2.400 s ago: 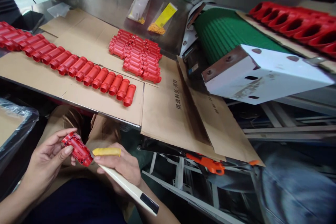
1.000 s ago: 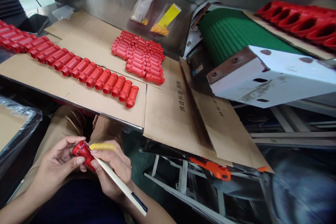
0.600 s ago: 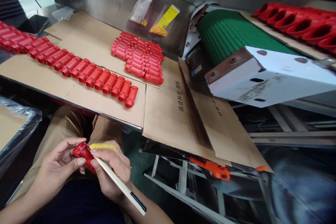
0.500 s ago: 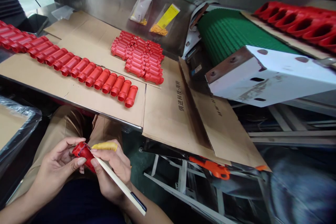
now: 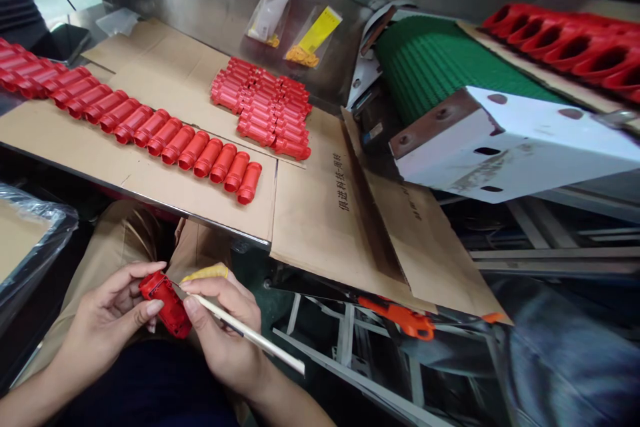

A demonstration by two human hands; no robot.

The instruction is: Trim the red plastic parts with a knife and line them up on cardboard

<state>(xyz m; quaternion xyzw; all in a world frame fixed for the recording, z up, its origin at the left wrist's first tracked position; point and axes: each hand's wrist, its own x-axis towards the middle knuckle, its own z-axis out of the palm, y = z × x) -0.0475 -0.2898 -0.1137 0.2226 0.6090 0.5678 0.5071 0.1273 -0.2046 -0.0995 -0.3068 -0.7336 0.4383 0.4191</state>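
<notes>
Over my lap, my left hand (image 5: 113,310) grips a red ribbed plastic sleeve (image 5: 170,307) between thumb and fingers, its open end tilted up. My right hand (image 5: 225,320) pinches a thin pale-handled brush or pen-like tool (image 5: 270,345) with a dark band; its fine tip is close to the sleeve's upper rim, and I cannot tell if they touch. A yellow finger cot (image 5: 207,272) covers one right finger. On the table beyond, a long row of like red sleeves (image 5: 170,137) lies side by side on cardboard.
A block of red parts (image 5: 265,103) sits on the cardboard sheet (image 5: 310,213). Two plastic bags (image 5: 306,47) lie behind it. At right stands a green conveyor belt (image 5: 450,60) carrying red parts (image 5: 565,47). An orange tool (image 5: 400,320) is under the table edge; a lined box (image 5: 30,227) stands left.
My right hand has drawn slightly right, away from the sleeve, uncovering more of its lower body. The tool has turned to a flatter angle. My left hand keeps its hold.
</notes>
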